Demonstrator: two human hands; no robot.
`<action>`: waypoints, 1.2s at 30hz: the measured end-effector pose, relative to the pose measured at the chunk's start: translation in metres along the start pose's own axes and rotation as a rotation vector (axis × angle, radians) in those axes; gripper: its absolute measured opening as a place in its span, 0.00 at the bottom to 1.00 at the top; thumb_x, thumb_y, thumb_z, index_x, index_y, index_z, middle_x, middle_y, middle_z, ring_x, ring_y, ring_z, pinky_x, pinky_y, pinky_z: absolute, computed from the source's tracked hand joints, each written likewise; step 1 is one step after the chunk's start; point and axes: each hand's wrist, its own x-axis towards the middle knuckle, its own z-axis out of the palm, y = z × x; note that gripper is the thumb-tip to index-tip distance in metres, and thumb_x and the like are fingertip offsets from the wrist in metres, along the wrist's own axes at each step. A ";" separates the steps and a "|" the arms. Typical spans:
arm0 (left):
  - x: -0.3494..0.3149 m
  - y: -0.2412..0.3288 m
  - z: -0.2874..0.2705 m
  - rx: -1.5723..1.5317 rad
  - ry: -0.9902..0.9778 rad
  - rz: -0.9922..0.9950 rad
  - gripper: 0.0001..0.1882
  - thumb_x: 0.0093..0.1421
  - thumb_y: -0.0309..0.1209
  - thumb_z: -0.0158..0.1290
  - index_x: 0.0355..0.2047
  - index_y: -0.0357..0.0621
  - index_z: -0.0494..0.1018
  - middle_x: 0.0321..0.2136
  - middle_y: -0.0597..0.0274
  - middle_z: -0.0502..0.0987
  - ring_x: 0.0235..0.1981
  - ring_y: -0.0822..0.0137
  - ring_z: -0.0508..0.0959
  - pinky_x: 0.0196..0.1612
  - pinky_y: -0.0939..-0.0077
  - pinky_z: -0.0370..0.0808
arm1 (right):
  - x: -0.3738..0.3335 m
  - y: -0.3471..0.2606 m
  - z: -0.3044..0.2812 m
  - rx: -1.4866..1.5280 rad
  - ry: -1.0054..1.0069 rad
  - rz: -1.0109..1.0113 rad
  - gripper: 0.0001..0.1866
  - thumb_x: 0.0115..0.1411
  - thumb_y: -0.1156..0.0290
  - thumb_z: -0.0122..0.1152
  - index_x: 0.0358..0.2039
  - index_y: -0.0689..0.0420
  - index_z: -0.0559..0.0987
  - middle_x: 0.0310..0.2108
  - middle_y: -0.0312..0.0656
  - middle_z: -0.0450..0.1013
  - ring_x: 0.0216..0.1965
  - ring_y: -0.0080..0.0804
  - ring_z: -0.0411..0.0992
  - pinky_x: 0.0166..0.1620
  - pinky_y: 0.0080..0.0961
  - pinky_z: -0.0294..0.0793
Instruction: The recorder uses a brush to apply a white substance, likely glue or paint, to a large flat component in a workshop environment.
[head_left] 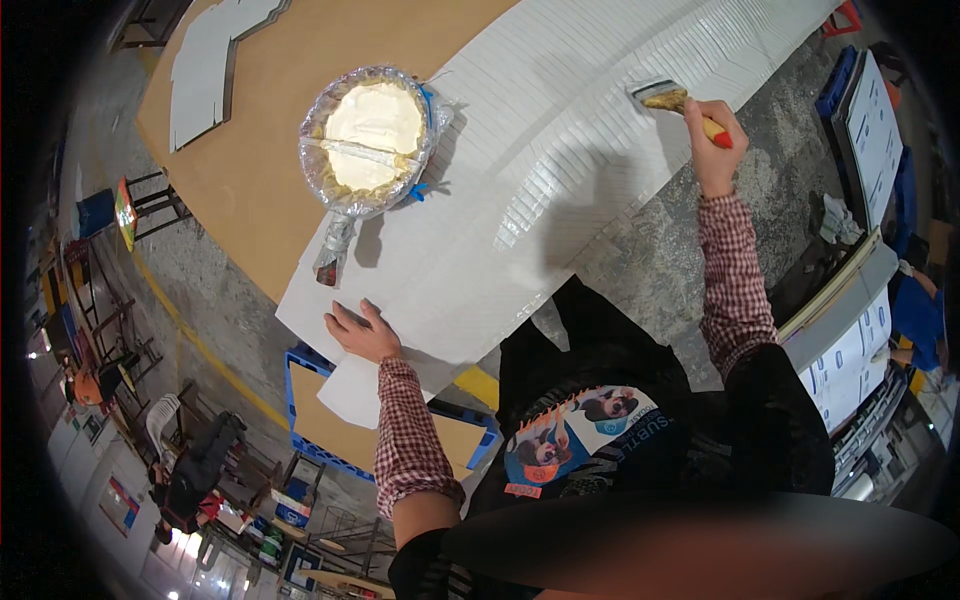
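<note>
The right hand (714, 150) is gripping a paintbrush (678, 101) at the white sheets' (560, 150) far end, while the left hand (362, 335) is lying spread flat on their near corner.

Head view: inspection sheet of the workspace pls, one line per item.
Surface: brown table, largely covered by a fanned spread of white sheets.
Job's things: brush with a red-and-yellow handle, bristles on the white sheets; foil-lined bowl of pale paste standing at the sheets' edge.
Clutter: more white sheets at the table's far corner; a white sheet on a board in a blue frame below the table.
Grippers: right hand grips the brush; left hand lies flat, open, on the near sheet edge.
Cables: nothing seen.
Surroundings: concrete floor with a yellow line, chairs and seated people at left, stacked sheets at right.
</note>
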 end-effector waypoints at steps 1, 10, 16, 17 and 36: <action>0.000 0.000 0.000 0.003 0.003 0.006 0.31 0.63 0.47 0.49 0.59 0.37 0.64 0.60 0.34 0.58 0.62 0.39 0.59 0.61 0.49 0.58 | -0.001 0.000 0.002 -0.077 0.065 0.067 0.07 0.57 0.73 0.66 0.24 0.61 0.78 0.23 0.38 0.75 0.24 0.22 0.71 0.28 0.18 0.70; 0.000 0.001 0.001 -0.027 0.008 -0.015 0.31 0.63 0.46 0.50 0.59 0.37 0.64 0.60 0.35 0.58 0.61 0.40 0.60 0.61 0.49 0.58 | -0.004 -0.018 0.014 0.147 -0.015 0.009 0.07 0.56 0.73 0.66 0.25 0.61 0.79 0.25 0.39 0.75 0.25 0.23 0.72 0.29 0.18 0.70; 0.001 0.001 0.000 -0.028 0.005 -0.010 0.30 0.63 0.45 0.50 0.58 0.37 0.64 0.60 0.35 0.58 0.62 0.40 0.59 0.61 0.49 0.58 | -0.004 -0.015 0.020 0.110 -0.233 -0.083 0.06 0.56 0.75 0.65 0.25 0.63 0.79 0.24 0.38 0.75 0.26 0.24 0.72 0.29 0.17 0.69; 0.001 0.001 0.000 -0.012 0.001 -0.009 0.31 0.63 0.46 0.50 0.59 0.37 0.64 0.60 0.36 0.58 0.61 0.40 0.59 0.61 0.49 0.58 | -0.006 -0.016 0.019 0.132 -0.296 -0.134 0.06 0.56 0.76 0.65 0.24 0.63 0.79 0.25 0.39 0.75 0.26 0.24 0.73 0.30 0.17 0.69; 0.001 0.000 0.001 0.025 -0.022 -0.038 0.32 0.62 0.48 0.50 0.61 0.40 0.62 0.62 0.39 0.57 0.64 0.43 0.57 0.63 0.49 0.54 | -0.043 -0.061 0.043 0.054 -0.106 -0.047 0.04 0.55 0.77 0.66 0.25 0.62 0.80 0.26 0.40 0.77 0.27 0.25 0.73 0.30 0.19 0.72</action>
